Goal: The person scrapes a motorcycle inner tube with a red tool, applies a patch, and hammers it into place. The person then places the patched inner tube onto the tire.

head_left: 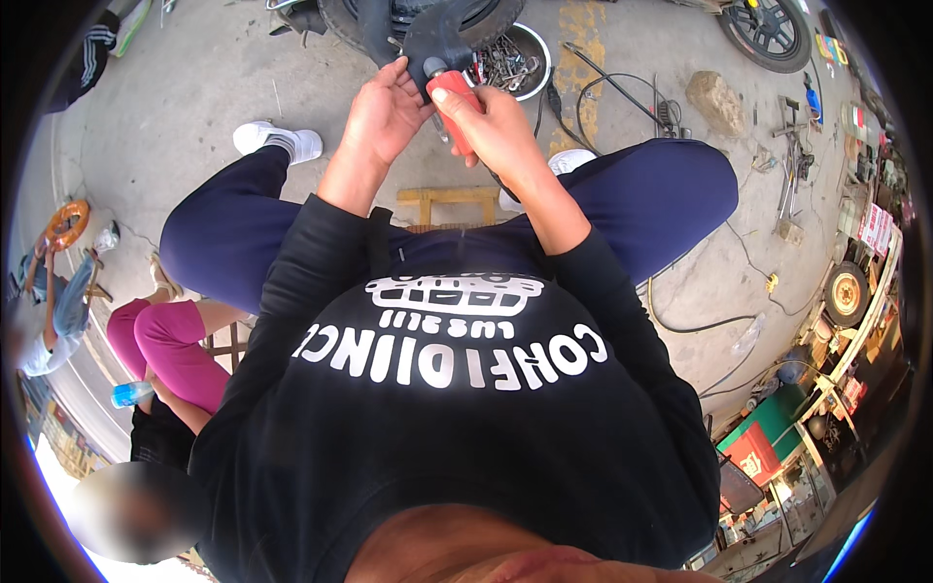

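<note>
My right hand (496,131) grips a red power tool (454,105) with a rounded grey head, held against or very near a black rubber inner tube (437,34). My left hand (384,117) has its fingers curled at the tube's lower edge, holding it, beside the tool. Behind the tube is a black tyre (486,19) on a wheel. A steel bowl (536,83) full of small metal tools and parts sits just right of the tube. A small wooden stool (447,194) stands below my hands, between my legs.
Cables (598,87), a rock (717,102), scattered tools (792,175) and another wheel (768,29) lie rightward, with cluttered shelving (865,233) beyond. A person in pink trousers (175,360) sits at my left; another person (44,321) holds an orange ring (66,222).
</note>
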The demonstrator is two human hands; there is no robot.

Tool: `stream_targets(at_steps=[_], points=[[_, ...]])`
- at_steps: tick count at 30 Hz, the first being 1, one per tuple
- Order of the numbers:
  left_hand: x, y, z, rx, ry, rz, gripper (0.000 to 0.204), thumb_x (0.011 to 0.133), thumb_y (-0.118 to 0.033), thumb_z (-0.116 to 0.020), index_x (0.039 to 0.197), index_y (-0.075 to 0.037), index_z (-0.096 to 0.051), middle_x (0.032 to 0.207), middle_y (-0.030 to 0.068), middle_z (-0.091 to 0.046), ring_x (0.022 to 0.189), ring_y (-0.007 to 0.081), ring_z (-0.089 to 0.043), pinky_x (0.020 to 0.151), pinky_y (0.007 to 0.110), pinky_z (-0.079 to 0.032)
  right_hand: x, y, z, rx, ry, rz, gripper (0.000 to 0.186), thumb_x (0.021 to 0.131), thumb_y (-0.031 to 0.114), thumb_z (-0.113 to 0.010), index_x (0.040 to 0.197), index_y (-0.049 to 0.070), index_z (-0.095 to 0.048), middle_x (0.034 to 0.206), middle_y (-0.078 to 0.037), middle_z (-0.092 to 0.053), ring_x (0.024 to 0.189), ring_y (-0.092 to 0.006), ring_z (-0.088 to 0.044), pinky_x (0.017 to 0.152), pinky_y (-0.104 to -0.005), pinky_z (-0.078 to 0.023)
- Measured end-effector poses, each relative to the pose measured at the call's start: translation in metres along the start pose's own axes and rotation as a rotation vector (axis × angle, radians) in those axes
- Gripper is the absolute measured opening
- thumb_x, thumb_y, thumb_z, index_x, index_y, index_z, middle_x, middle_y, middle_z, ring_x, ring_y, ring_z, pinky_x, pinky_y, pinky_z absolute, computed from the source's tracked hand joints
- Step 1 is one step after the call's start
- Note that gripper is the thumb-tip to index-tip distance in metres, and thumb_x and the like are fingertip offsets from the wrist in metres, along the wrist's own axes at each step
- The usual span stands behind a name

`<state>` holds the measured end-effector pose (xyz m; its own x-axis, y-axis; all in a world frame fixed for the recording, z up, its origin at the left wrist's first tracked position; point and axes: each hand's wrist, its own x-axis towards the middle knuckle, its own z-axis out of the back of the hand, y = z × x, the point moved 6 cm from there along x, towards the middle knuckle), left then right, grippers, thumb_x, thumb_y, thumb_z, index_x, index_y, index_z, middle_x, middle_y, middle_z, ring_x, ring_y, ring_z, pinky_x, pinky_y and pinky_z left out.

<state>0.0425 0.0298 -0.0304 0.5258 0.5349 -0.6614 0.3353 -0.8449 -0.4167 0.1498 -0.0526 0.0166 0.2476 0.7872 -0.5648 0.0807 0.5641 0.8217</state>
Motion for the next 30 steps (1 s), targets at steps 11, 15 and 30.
stream_targets(at_steps=[11,15,30], points=[[0.002,0.001,0.002,0.005,-0.014,-0.015,0.037,0.102,-0.028,-0.039,0.12,0.002,-0.05,0.123,0.0137,-0.059,0.116,0.0265,-0.055,0.103,0.043,-0.04,-0.002,-0.005,-0.005,0.029,-0.008,0.002,0.052,0.087,0.042,-0.066,0.093,-0.009,-0.061,0.061,-0.009,-0.061,0.047,-0.0145,-0.06,0.04,-0.0272,-0.044],[0.0,0.001,0.0,0.024,0.001,-0.028,0.037,0.102,-0.027,-0.039,0.12,0.002,-0.05,0.123,0.014,-0.059,0.116,0.0267,-0.055,0.103,0.043,-0.04,0.002,-0.001,-0.002,0.032,0.004,0.005,0.054,0.087,0.043,-0.066,0.094,-0.01,-0.06,0.064,-0.01,-0.061,0.048,-0.0146,-0.06,0.04,-0.027,-0.045],[0.001,0.001,0.0,0.02,0.006,-0.025,0.037,0.102,-0.027,-0.038,0.125,0.001,-0.048,0.127,0.013,-0.058,0.12,0.0256,-0.053,0.106,0.046,-0.037,0.0,-0.011,0.004,0.116,-0.009,-0.024,0.055,0.087,0.044,-0.066,0.095,-0.01,-0.059,0.067,-0.01,-0.061,0.051,-0.0148,-0.061,0.039,-0.0262,-0.044]])
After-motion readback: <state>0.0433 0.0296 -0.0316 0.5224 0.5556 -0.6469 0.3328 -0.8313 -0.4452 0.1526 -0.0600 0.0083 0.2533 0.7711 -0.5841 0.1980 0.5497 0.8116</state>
